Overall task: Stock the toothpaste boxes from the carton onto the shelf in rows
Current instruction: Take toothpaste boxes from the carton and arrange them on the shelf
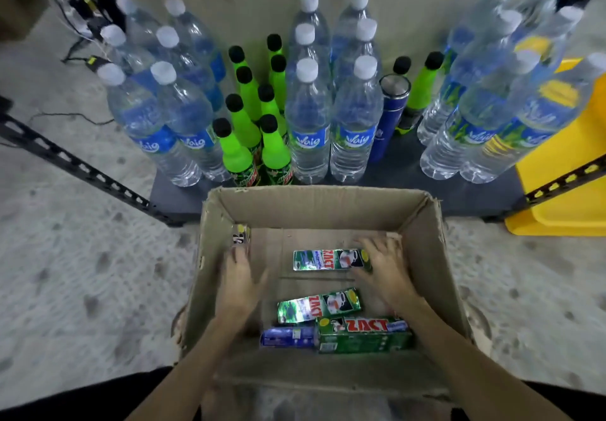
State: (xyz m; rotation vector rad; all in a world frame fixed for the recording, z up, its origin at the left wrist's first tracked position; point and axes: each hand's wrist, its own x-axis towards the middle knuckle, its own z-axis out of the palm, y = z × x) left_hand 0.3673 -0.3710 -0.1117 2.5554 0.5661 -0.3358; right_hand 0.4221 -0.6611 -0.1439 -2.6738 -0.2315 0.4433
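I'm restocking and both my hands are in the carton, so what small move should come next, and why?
Probably close the right hand on the far green toothpaste box and lift it out. That hand already rests on its right end, the box lies flat and apart from the others, and no toothpaste shows on the shelf yet.

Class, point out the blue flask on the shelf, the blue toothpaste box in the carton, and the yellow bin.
blue flask (pixel 388 115), head view, on its blue body.
blue toothpaste box (pixel 288 336), head view, on its top face.
yellow bin (pixel 570 197), head view, on its front wall.
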